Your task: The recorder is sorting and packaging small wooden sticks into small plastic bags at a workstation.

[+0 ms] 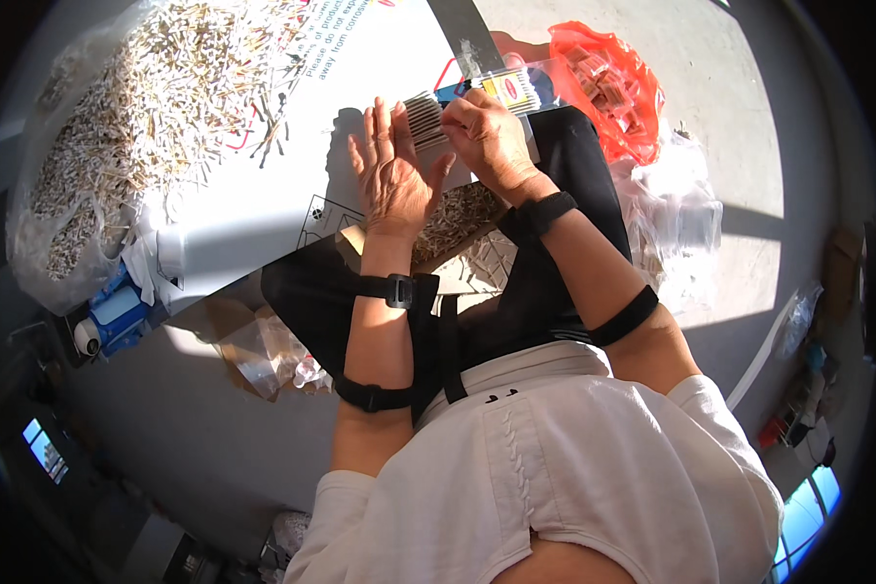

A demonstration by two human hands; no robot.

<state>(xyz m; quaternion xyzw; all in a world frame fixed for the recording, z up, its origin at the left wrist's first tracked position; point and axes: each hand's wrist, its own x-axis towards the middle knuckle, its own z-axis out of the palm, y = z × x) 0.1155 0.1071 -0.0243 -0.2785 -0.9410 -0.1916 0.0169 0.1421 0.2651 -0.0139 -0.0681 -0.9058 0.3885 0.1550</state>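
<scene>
A row of cotton swabs lies side by side on the white table, between my two hands. My left hand is open, its fingers stretched out flat along the row's left end. At the right end, the fingers of my right hand are closed in a pinch; what they hold, if anything, is hidden. Just beyond that hand sits a clear pack of swabs with a yellow and red label. Below my hands, over my lap, a cardboard box contains loose swabs.
A big heap of loose swabs spills from a clear bag at the table's left. An orange-red bag of small packs and a clear plastic bag are at the right. Blue and white packaging sits by the table's near left corner.
</scene>
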